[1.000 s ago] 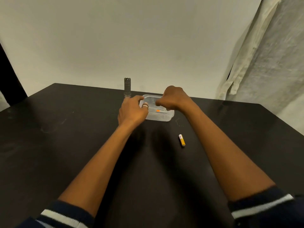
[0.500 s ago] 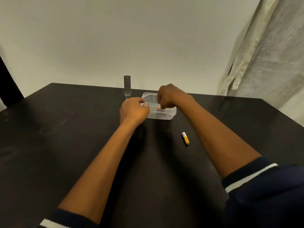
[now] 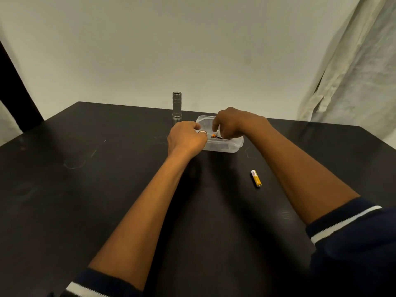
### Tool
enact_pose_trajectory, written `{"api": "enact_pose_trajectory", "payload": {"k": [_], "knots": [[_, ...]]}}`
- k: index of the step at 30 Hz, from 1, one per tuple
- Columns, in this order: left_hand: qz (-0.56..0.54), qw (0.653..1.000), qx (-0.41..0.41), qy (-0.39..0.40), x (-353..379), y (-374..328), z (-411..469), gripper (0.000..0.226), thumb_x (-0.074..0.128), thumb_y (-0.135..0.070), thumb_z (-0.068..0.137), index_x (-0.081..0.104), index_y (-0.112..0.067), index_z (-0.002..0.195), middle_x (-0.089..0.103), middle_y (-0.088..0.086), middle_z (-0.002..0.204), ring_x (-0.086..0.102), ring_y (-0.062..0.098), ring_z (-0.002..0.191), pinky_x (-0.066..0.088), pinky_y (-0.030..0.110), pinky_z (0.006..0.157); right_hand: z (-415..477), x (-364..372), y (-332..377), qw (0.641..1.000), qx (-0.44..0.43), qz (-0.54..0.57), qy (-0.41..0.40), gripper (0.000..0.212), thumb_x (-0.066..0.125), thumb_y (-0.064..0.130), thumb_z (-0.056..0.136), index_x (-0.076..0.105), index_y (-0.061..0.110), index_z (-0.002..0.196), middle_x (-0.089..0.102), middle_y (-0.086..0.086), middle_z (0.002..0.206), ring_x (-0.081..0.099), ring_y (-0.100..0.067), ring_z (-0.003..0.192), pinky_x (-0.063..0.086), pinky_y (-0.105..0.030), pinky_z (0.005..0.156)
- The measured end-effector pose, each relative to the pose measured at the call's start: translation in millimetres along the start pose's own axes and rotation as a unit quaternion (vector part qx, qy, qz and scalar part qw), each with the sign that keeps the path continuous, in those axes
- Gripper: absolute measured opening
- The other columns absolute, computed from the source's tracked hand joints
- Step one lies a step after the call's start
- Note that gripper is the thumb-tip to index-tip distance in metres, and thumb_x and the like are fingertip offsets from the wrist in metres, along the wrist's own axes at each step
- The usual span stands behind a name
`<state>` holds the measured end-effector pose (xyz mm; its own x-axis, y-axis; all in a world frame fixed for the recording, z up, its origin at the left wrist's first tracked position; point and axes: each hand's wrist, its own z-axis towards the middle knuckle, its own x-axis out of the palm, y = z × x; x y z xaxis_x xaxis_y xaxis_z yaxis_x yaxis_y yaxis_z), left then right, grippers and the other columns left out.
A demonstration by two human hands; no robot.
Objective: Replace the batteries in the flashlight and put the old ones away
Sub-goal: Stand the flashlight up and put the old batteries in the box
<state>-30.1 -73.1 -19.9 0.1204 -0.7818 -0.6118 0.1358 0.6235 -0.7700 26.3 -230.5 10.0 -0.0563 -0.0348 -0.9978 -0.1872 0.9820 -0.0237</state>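
A plain pale wall and a hanging off-white cloth at the right back a matt black worktop (image 3: 85,189), seen from the head camera. Near the far edge a grey metal cylindrical flashlight (image 3: 177,105) stands upright, apart from both hands. Just right of it sits a small clear plastic tub (image 3: 233,146). The left hand (image 3: 185,139) is curled against the tub's left rim, apparently steadying it; how firmly its fingers grip I cannot tell. The right hand (image 3: 233,125) reaches down into the tub, its fingers (image 3: 216,127) pinched close around a small orange-tipped battery (image 3: 213,136). A second yellow-and-white slim battery (image 3: 256,178) lies loose on the worktop, well apart from the tub and near the right forearm.

The likely trouble: the light tub could skid or tip if the left hand eases off, and the forearm could brush the loose battery and send it rolling. Confusing old and new cells also looks possible.

The tub's contents are mostly hidden by the right hand; battery markings are too small to read, and whether the flashlight is open is unclear.
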Motion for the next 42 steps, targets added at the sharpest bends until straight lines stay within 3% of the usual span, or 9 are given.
{"api": "enact_pose_trajectory", "payload": {"k": [3,8,14,23,31,35,42], "knots": [[-0.003,1.0,-0.002,0.002,1,0,0,0.041,0.061,-0.019,0.094,0.064,-0.021,0.135,0.067,0.004,0.133,0.063,0.024,0.118,0.052,0.04,0.104,0,1,-1,1.0,-0.017,-0.007,-0.002,0.039,0.071,0.007,0.092,0.068,0.014,0.13,0.067,-0.011,0.131,0.064,-0.027,0.11,0.045,-0.027,0.083],[-0.001,1.0,-0.003,0.008,2,2,2,0.041,0.061,-0.019,0.093,0.064,-0.022,0.134,0.07,0.003,0.127,0.068,0.024,0.108,0.055,0.041,0.099,0,1,0,0.998,-0.063,-0.009,-0.011,0.046,0.072,0.002,0.09,0.067,0.017,0.133,0.064,-0.008,0.138,0.06,-0.028,0.121,0.046,-0.032,0.098],[-0.005,1.0,-0.004,0.013,4,3,4,0.04,0.062,-0.021,0.093,0.065,-0.023,0.133,0.072,0.002,0.125,0.07,0.023,0.106,0.054,0.041,0.101,4,7,-4,0.998,-0.052,-0.002,-0.026,0.034,0.072,0.0,0.089,0.075,0.014,0.12,0.074,-0.007,0.121,0.068,-0.023,0.103,0.048,-0.026,0.086],[-0.031,0.999,-0.004,0.01,5,6,5,0.041,0.062,-0.02,0.09,0.067,-0.023,0.131,0.073,0.001,0.122,0.071,0.024,0.104,0.056,0.041,0.098,4,14,-9,0.995,0.015,-0.033,-0.091,0.021,0.072,0.011,0.089,0.076,0.011,0.11,0.071,-0.012,0.108,0.068,-0.029,0.09,0.06,-0.04,0.084],[-0.037,0.999,-0.004,0.01,8,9,8,0.041,0.063,-0.02,0.09,0.067,-0.023,0.131,0.073,0.001,0.121,0.071,0.023,0.104,0.056,0.041,0.097,7,20,-10,0.997,-0.014,0.022,-0.072,0.033,0.072,0.006,0.088,0.075,0.013,0.12,0.074,-0.01,0.118,0.069,-0.026,0.1,0.056,-0.033,0.091],[-0.036,0.999,0.0,0.008,9,10,10,0.041,0.063,-0.021,0.09,0.067,-0.023,0.131,0.072,0.0,0.124,0.071,0.024,0.105,0.057,0.041,0.097,8,19,-10,0.995,-0.017,0.041,-0.086,0.028,0.075,0.014,0.09,0.076,0.013,0.117,0.076,-0.008,0.115,0.068,-0.023,0.096,0.05,-0.028,0.082],[-0.038,0.999,0.003,0.006,10,14,14,0.04,0.064,-0.022,0.09,0.068,-0.022,0.13,0.072,0.0,0.123,0.071,0.023,0.104,0.058,0.04,0.095,10,22,-12,0.994,-0.004,0.031,-0.106,0.023,0.076,0.019,0.088,0.078,0.017,0.111,0.075,-0.009,0.111,0.069,-0.026,0.093,0.056,-0.034,0.084]]}}
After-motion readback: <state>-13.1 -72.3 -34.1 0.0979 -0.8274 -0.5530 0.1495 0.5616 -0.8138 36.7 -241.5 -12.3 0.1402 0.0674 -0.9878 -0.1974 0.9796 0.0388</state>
